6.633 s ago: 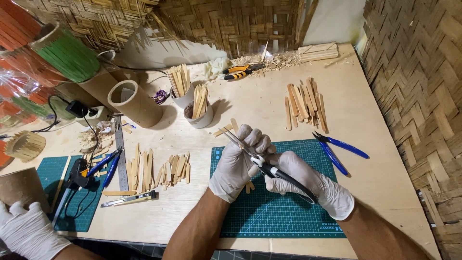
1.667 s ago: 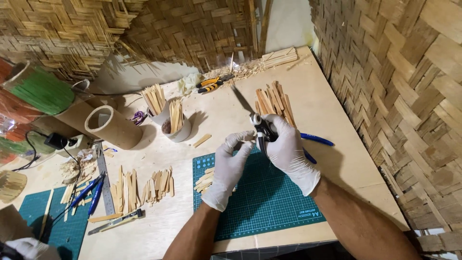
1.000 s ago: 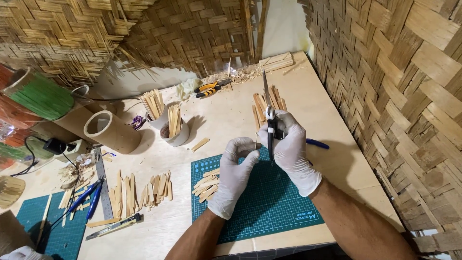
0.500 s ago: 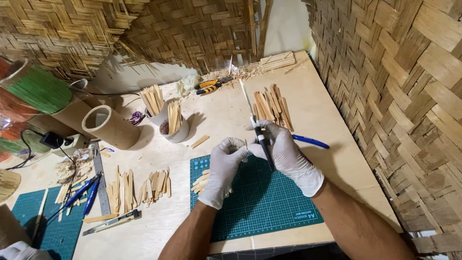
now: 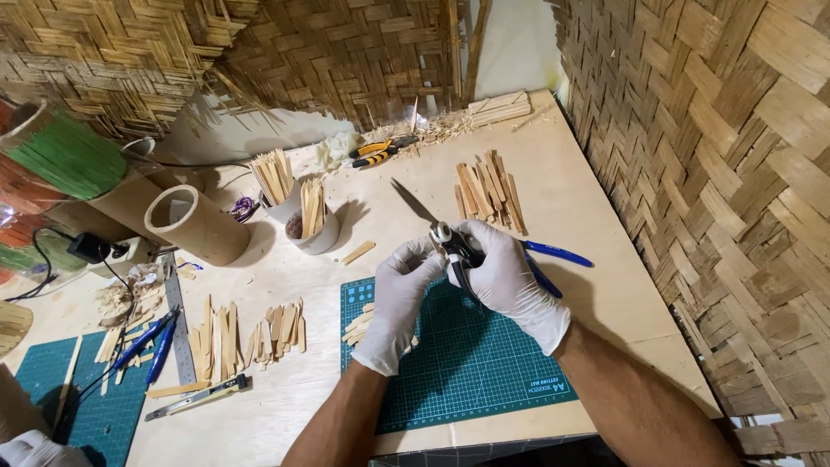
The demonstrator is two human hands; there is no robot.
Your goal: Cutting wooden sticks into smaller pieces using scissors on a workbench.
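My right hand (image 5: 512, 278), in a white glove, grips the black handles of a pair of scissors (image 5: 443, 233). The blades point away and to the left, above the table. The gloved fingers of my left hand (image 5: 399, 296) pinch the scissors at the pivot. Both hands hover over the far edge of a green cutting mat (image 5: 484, 372). A small heap of short wooden strips (image 5: 357, 323) lies at the mat's left edge, just under my left hand. Blue-handled pliers (image 5: 558, 254) lie on the table behind my right hand.
Two white cups (image 5: 313, 227) hold sticks beside a cardboard tube (image 5: 194, 227). More wooden strips (image 5: 489, 186) lie at the back, others (image 5: 251, 329) to the left by a steel ruler (image 5: 178, 333), a utility knife (image 5: 197, 398) and a second mat (image 5: 78, 399). Woven walls close the right and back.
The scissors have tipped from nearly upright to pointing away to the left. Both hands have come down slightly toward the mat's far edge.
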